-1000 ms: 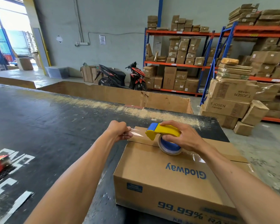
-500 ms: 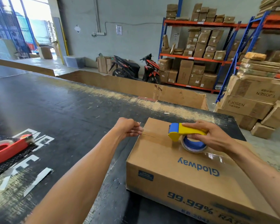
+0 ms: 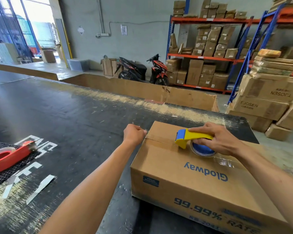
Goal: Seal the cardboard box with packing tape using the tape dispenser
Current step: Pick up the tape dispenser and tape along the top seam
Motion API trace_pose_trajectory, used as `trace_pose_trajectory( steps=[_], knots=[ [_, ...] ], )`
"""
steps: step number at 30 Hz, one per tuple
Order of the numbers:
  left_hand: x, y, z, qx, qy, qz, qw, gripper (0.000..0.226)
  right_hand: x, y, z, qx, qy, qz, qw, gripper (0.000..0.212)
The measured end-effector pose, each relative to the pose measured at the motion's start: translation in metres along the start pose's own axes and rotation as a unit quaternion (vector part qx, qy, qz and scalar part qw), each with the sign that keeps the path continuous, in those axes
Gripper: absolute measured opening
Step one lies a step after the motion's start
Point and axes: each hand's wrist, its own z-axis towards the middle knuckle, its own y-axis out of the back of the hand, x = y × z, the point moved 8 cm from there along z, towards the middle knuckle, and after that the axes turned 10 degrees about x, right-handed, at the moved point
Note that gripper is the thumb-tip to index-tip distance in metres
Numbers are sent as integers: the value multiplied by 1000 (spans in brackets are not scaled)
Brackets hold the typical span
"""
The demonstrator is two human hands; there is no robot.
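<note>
A brown cardboard box [image 3: 189, 181] printed "Glodway" lies on the black table [image 3: 71, 119], flaps closed along a centre seam. My right hand [image 3: 216, 141] grips a yellow and blue tape dispenser [image 3: 191, 138] with a blue-cored roll, resting on the seam near the box's middle. Clear tape [image 3: 225, 162] shines on the seam behind the dispenser, toward the right. My left hand [image 3: 134, 135] is a closed fist at the box's far-left edge, pinching the end of a thin strip of tape that stretches to the dispenser.
A red tape dispenser [image 3: 8, 155] lies on a dark mat at the table's left. A low cardboard wall [image 3: 142, 91] borders the table's far side. Stacked cartons [image 3: 264, 105], racking [image 3: 210, 56] and a parked scooter [image 3: 142, 71] stand beyond.
The view has swung left, bringing the red dispenser into sight. My left fist has moved from above the box top to its far-left edge, drawing the tape end along the seam.
</note>
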Motion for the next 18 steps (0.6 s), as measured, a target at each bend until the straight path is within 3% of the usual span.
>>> trace_pose_trajectory(
  steps=[6,14,16,18],
  knots=[
    [11,-9,-5,-17,-9,-4,1000,11,0,-1,-1,-4,5,-15,1000,42],
    [25,-5,-2,-9,34,-25,999,26,-1,-3,-1,-6,7,-16,1000,41],
    [16,4,-13,-62,6,75,995,42,0,-3,-1,-8,8,-15,1000,41],
    [-6,4,-27,-103,-101,229,963,54,1,-3,0,-10,8,-16,1000,41]
  ],
)
